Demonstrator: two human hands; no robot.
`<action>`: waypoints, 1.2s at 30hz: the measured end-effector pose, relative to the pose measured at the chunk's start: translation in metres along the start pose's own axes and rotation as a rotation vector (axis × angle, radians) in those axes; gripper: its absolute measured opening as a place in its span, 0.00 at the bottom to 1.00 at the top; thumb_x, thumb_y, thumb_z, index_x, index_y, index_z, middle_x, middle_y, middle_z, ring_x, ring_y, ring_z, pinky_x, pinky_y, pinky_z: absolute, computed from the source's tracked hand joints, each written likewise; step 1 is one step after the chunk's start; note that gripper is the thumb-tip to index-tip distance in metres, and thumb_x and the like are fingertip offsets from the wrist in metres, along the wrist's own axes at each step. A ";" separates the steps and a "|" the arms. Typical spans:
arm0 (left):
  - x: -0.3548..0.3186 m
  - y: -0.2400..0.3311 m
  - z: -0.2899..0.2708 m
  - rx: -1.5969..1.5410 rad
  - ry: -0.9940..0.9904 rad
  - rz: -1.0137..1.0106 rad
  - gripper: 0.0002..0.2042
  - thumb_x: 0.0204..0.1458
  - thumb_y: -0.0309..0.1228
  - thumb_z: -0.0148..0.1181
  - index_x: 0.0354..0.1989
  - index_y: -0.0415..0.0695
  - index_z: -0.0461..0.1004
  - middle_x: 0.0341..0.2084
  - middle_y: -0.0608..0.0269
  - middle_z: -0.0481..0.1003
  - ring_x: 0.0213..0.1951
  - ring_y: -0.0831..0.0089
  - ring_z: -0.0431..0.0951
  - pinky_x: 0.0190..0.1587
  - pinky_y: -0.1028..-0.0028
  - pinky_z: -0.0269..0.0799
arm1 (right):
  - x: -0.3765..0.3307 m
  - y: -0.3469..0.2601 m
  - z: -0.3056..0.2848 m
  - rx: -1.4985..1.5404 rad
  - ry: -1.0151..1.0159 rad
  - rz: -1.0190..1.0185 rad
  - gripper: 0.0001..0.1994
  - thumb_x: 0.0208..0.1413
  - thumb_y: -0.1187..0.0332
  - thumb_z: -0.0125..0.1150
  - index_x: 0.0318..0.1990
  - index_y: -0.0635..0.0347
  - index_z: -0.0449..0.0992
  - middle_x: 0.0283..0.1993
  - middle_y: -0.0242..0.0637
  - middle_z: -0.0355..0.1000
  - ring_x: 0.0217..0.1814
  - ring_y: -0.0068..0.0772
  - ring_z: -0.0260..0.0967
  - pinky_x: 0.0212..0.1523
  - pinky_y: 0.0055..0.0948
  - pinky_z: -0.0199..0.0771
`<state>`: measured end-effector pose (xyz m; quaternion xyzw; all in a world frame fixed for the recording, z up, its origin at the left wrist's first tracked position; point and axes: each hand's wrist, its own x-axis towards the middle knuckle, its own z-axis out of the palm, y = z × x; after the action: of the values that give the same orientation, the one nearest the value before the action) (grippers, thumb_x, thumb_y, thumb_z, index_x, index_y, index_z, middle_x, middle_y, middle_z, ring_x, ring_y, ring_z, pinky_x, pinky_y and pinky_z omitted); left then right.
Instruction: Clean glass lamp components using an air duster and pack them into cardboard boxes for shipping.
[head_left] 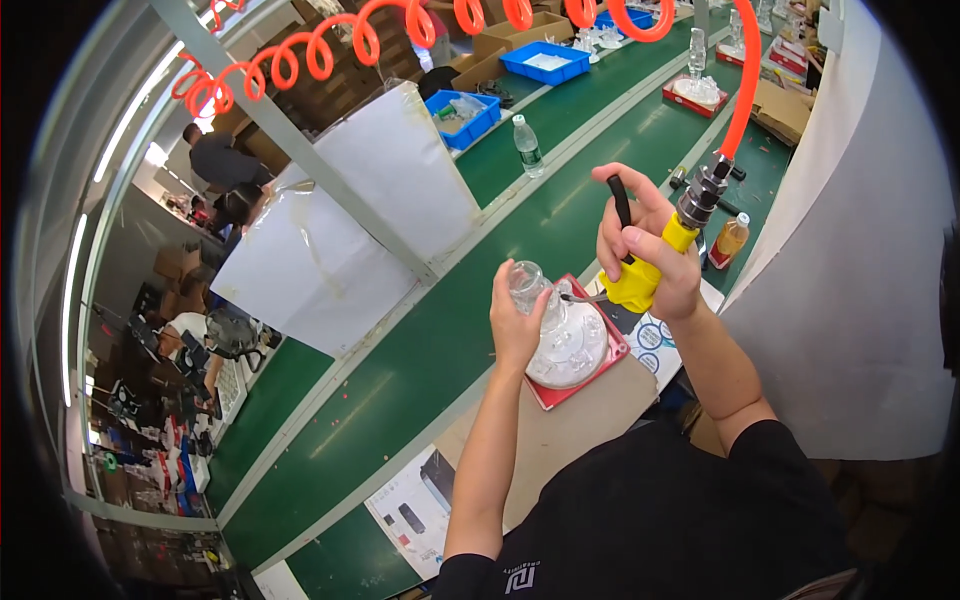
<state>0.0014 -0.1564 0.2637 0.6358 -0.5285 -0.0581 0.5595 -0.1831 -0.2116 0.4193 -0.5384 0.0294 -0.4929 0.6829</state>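
In my right hand (655,250) is a yellow air blow gun (634,284) with a black lever, its thin metal nozzle aimed left at the assembly. An orange hose (741,90) joins it through metal fittings. My left hand (520,318) is wrapped around a clear plastic part (527,284) with a round open top. That part rises from a round white base (572,352) with clear pieces on it. Beneath the base lies a red square tray (612,335). The nozzle's tip is close to the clear part; whether it touches, I cannot tell.
Cardboard (560,425) lies under the tray on the green bench. A water bottle (527,147) stands beyond, and an amber drink bottle (729,241) at right. Blue bins (546,63) and similar assemblies (697,92) are farther off. White panels (318,250) and a metal post rise at left; people are behind.
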 end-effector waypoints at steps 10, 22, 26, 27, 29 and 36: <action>0.012 -0.019 -0.020 0.041 -0.048 0.006 0.32 0.44 0.25 0.69 0.59 0.39 0.61 0.43 0.51 0.73 0.46 0.62 0.75 0.49 0.68 0.71 | -0.014 0.031 -0.019 0.105 -0.006 0.075 0.31 0.48 0.67 0.51 0.61 0.72 0.54 0.25 0.30 0.58 0.22 0.22 0.61 0.25 0.20 0.61; 0.016 -0.025 -0.042 0.080 -0.032 -0.004 0.32 0.45 0.23 0.67 0.61 0.43 0.64 0.45 0.55 0.72 0.47 0.64 0.74 0.50 0.68 0.69 | -0.039 0.098 -0.028 0.078 0.029 0.152 0.28 0.51 0.70 0.52 0.60 0.68 0.55 0.25 0.29 0.59 0.22 0.22 0.63 0.26 0.21 0.62; 0.003 -0.031 -0.045 -0.032 -0.030 -0.076 0.36 0.48 0.24 0.64 0.66 0.42 0.53 0.52 0.50 0.69 0.53 0.60 0.71 0.55 0.67 0.66 | -0.052 0.137 -0.031 0.079 0.054 0.191 0.26 0.52 0.72 0.52 0.59 0.66 0.57 0.25 0.29 0.60 0.23 0.22 0.63 0.27 0.21 0.62; -0.002 -0.032 -0.046 -0.016 -0.021 -0.088 0.38 0.49 0.24 0.63 0.68 0.41 0.49 0.55 0.48 0.67 0.56 0.58 0.69 0.57 0.66 0.63 | -0.055 0.144 -0.032 0.069 0.062 0.195 0.25 0.53 0.72 0.52 0.59 0.66 0.57 0.25 0.29 0.60 0.23 0.22 0.63 0.27 0.21 0.62; -0.014 -0.039 -0.047 0.000 -0.016 -0.103 0.39 0.50 0.25 0.62 0.69 0.41 0.44 0.58 0.46 0.64 0.58 0.57 0.67 0.59 0.66 0.61 | -0.058 0.155 -0.035 0.084 0.064 0.195 0.24 0.54 0.73 0.51 0.59 0.65 0.57 0.25 0.29 0.60 0.23 0.22 0.63 0.27 0.22 0.62; -0.091 -0.109 -0.044 0.043 -0.086 -0.341 0.37 0.53 0.29 0.59 0.68 0.40 0.45 0.62 0.45 0.60 0.63 0.58 0.62 0.59 0.63 0.59 | -0.062 0.180 -0.040 0.121 0.132 0.192 0.23 0.54 0.74 0.50 0.59 0.66 0.58 0.24 0.30 0.60 0.22 0.23 0.63 0.26 0.22 0.63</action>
<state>0.0569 -0.0813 0.1488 0.7250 -0.4376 -0.1677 0.5048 -0.1219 -0.2082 0.2347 -0.4572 0.0960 -0.4605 0.7548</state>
